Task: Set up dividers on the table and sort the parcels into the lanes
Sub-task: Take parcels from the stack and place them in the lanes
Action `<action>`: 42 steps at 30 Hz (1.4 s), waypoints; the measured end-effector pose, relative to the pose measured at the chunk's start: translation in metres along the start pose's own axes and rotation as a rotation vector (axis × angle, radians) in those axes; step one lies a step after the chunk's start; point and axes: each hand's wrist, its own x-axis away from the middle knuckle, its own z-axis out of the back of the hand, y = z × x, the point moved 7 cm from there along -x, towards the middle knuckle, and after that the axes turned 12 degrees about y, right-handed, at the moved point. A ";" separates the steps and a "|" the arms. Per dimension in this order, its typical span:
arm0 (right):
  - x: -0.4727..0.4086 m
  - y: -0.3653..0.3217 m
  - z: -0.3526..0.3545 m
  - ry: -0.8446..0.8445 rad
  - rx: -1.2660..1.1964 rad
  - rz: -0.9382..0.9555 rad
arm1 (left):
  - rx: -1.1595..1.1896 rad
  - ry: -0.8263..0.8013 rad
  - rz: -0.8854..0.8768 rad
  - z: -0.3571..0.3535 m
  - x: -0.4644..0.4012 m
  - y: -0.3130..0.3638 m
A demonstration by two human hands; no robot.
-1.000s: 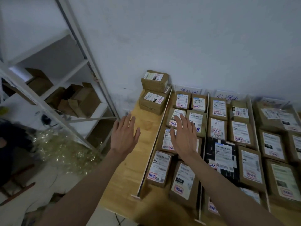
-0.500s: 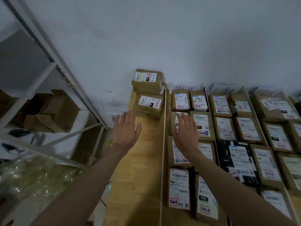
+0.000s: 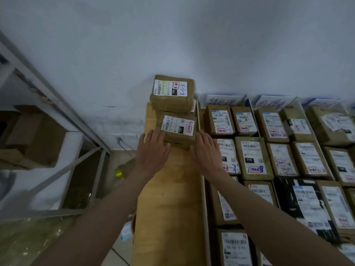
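Two stacks of brown parcels stand at the far end of the wooden table's [image 3: 167, 204] left lane. The nearer parcel [image 3: 177, 129] carries a white label with red and blue writing. Behind it a taller stack is topped by another labelled parcel [image 3: 172, 93]. My left hand [image 3: 152, 150] lies flat with straight fingers against the near parcel's left side. My right hand [image 3: 206, 150] is flat at its right side, fingers straight. A thin white divider [image 3: 204, 200] separates this lane from lanes packed with labelled parcels [image 3: 251, 156].
Handwritten paper signs [image 3: 222, 101] lean against the white wall behind the lanes. A metal shelf rack [image 3: 57, 104] with cardboard boxes [image 3: 36, 135] stands left of the table. A yellow tape roll [image 3: 119, 172] lies on the floor below the table edge.
Both hands have reached forward from mid-table to the near parcel in the left lane and now flank it. The camera has moved closer and turned right.
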 end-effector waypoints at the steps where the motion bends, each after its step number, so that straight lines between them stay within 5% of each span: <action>1: -0.007 -0.002 -0.006 -0.008 0.001 0.008 | -0.003 -0.023 -0.003 -0.008 -0.003 -0.001; 13: 0.024 -0.033 -0.052 -0.015 -0.036 0.101 | 0.080 -0.005 0.042 -0.045 -0.008 -0.035; 18: 0.054 -0.064 -0.055 -0.030 -0.218 0.195 | 0.402 -0.130 0.337 -0.067 -0.010 -0.046; 20: 0.052 -0.058 -0.048 0.079 -0.245 0.110 | 0.459 -0.181 0.418 -0.078 -0.007 -0.047; 23: 0.039 -0.026 -0.048 0.147 -0.326 -0.267 | 0.513 -0.191 0.455 -0.086 -0.003 -0.045; 27: 0.035 -0.003 -0.086 -0.240 -0.581 -0.631 | 0.649 -0.240 0.511 -0.093 0.012 -0.041; 37: 0.053 -0.005 -0.073 -0.292 -0.615 -0.634 | 0.696 -0.183 0.498 -0.050 0.041 -0.039; 42: 0.058 -0.008 -0.032 -0.215 -0.620 -0.613 | 0.461 -0.083 0.275 0.001 0.049 -0.033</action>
